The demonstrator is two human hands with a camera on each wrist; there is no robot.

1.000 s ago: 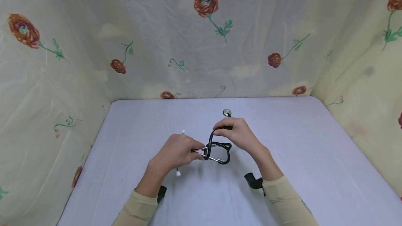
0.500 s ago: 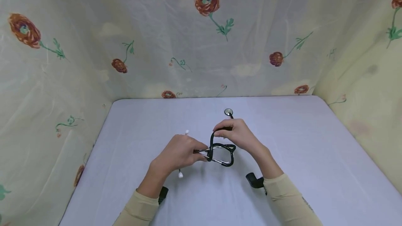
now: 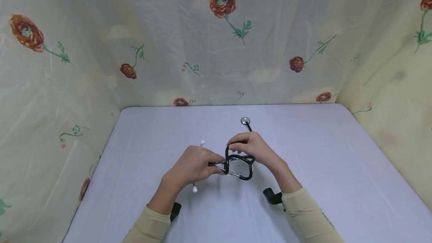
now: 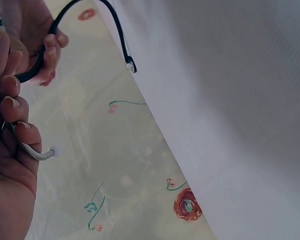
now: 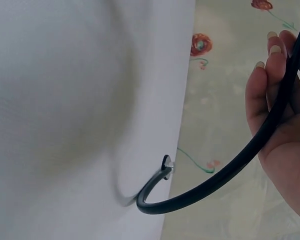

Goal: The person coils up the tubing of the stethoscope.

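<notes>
Left grip (image 3: 195, 162): bare hand, fingers curling round the metal ear tubes (image 3: 234, 174) of one stethoscope (image 3: 251, 172). White ear tips (image 3: 195, 189) are sticking out, one on either side of this hand.

Right grip (image 3: 251, 146): bare hand, thumb and fingers pinching the black tube (image 3: 227, 155) at the stethoscope's far side.

Stethoscope: lying between both hands, ear tubes running left to right, looped tubing at their right end. From the right grip the free tube is reaching away from the person to the round chest piece (image 3: 245, 120); the right hand is sitting nearer to it. Whether the chest piece is touching below, cannot tell.

Tabletop (image 3: 152, 130): white covering, spreading beneath the stethoscope.

Room: flowered sheets (image 3: 263, 29) hanging beyond the stethoscope and to both sides.
</notes>
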